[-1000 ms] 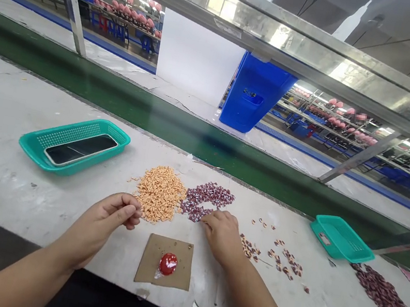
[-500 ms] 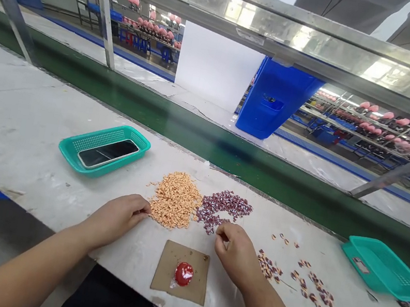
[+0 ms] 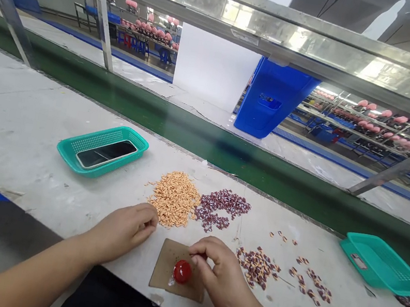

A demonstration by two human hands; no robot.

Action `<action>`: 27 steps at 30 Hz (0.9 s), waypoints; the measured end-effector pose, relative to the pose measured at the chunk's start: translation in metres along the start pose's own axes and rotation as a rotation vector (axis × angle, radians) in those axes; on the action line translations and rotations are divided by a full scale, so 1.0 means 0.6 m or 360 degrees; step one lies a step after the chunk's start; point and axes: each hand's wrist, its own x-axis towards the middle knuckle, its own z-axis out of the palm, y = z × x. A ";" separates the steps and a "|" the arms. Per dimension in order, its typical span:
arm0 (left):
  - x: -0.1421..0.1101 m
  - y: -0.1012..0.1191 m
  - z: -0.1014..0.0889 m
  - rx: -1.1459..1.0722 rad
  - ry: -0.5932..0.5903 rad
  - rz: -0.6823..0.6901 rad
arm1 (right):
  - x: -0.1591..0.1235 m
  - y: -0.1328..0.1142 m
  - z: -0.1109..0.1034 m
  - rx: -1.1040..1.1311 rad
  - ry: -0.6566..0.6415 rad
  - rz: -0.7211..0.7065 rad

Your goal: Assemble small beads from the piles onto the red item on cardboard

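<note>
Right hand (image 3: 225, 282) moved onto cardboard sheet (image 3: 164, 267) by bench edge (image 3: 33, 213).

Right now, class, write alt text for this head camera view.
A person's right hand is at a glossy red blob on a cardboard square; the left hand is beside small orange pieces on a white workbench.

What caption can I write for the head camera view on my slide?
Right hand over a red round object on cardboard, left hand beside orange pieces.

Teal plastic basket (image 3: 71, 151) holding a smartphone (image 3: 106, 154), green conveyor belt (image 3: 206, 148), blue plastic crate (image 3: 272, 102)
</note>
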 end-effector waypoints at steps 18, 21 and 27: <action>-0.039 0.068 0.053 -0.1346 -0.0138 -0.0199 | -0.032 -0.011 0.052 0.0861 -0.0212 0.0276; -0.042 0.069 0.056 -0.1196 -0.0077 -0.0088 | -0.034 -0.011 0.052 0.0843 -0.0200 0.0286; -0.048 0.071 0.060 -0.1175 -0.0043 -0.0184 | -0.033 -0.023 0.053 0.0780 -0.0148 0.0323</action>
